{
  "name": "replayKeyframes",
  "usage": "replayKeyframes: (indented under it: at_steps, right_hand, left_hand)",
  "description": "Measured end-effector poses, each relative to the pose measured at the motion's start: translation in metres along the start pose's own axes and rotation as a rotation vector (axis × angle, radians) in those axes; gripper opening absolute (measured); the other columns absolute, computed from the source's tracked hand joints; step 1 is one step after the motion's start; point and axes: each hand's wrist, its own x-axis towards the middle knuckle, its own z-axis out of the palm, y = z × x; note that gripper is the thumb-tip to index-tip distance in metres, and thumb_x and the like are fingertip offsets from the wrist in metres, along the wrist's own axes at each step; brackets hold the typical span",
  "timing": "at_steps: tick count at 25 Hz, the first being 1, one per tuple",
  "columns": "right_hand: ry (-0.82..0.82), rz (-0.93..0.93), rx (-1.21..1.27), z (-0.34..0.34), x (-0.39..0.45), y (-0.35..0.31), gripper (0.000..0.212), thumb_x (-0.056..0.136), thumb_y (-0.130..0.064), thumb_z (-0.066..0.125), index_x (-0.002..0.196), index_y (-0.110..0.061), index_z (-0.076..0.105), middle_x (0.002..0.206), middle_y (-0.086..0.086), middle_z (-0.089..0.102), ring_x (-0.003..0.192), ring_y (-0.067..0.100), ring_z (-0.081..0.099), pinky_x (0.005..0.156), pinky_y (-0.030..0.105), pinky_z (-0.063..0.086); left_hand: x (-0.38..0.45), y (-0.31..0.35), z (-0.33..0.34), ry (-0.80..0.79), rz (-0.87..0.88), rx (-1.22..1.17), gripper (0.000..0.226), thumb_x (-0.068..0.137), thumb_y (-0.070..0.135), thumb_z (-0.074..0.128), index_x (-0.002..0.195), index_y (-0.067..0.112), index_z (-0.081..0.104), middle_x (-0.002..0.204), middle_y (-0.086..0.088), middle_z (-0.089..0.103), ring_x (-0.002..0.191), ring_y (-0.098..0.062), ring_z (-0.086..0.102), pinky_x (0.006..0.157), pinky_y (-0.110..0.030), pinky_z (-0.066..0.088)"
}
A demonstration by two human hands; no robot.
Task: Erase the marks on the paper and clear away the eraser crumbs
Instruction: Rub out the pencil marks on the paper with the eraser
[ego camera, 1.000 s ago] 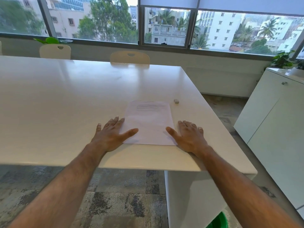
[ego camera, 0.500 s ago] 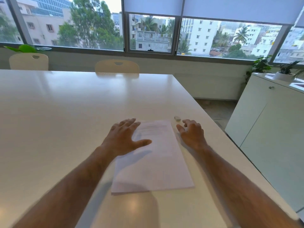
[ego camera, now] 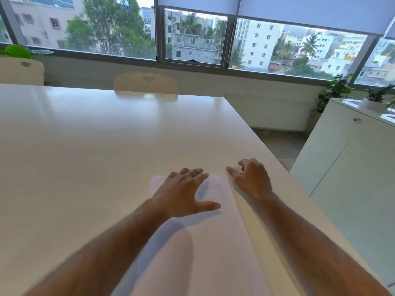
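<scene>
A white sheet of paper (ego camera: 213, 242) lies lengthwise on the white table (ego camera: 96, 146), with faint lines of marks near its far end. My left hand (ego camera: 183, 193) rests flat on the paper's far left part, fingers spread and thumb out. My right hand (ego camera: 251, 178) is at the paper's far right corner. Its fingers are curled over the small white eraser (ego camera: 240, 171), which shows only as a sliver between thumb and forefinger. No eraser crumbs can be made out.
The table's right edge runs close beside my right forearm. A white cabinet (ego camera: 352, 178) stands to the right across a strip of floor. Two pale chairs (ego camera: 145, 83) stand at the table's far side under the windows. Potted plants (ego camera: 335, 90) sit at the far right.
The view has come closer over the table. My left hand slid up the paper to its far end. My right hand reached forward to the eraser and curled its fingers over it.
</scene>
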Motion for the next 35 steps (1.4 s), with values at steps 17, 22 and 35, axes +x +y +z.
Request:
replayKeyframes:
  at_steps: [17,22,35]
  right_hand:
    - [0.009,-0.424,0.289,-0.016,-0.03,0.008,0.017,0.081,-0.009,0.084,0.098,-0.014,0.083,0.092,-0.007,0.076,0.082,0.002,0.067,0.075,0.005,0.049]
    - [-0.066,-0.588,0.141,-0.012,-0.036,0.011,0.02,0.082,-0.006,0.08,0.1,-0.014,0.082,0.099,-0.002,0.077,0.089,0.017,0.07,0.082,0.025,0.055]
    - [-0.074,-0.629,0.136,-0.014,-0.026,0.004,0.016,0.085,-0.015,0.072,0.096,-0.013,0.083,0.095,0.001,0.078,0.084,0.018,0.071,0.078,0.021,0.054]
  left_hand:
    - [0.018,0.001,0.019,-0.221,-0.05,-0.003,0.111,0.07,0.097,0.033,0.161,0.041,0.0,0.172,0.003,-0.005,0.156,-0.02,-0.011,0.122,-0.052,-0.009]
    - [0.024,-0.001,0.022,-0.265,-0.052,-0.019,0.116,0.066,0.1,0.032,0.159,0.043,-0.009,0.171,0.004,-0.018,0.153,-0.017,-0.026,0.12,-0.059,-0.017]
    - [0.029,-0.003,0.018,-0.306,-0.066,-0.024,0.12,0.06,0.103,0.035,0.154,0.051,-0.017,0.168,0.01,-0.024,0.152,-0.015,-0.028,0.119,-0.058,-0.017]
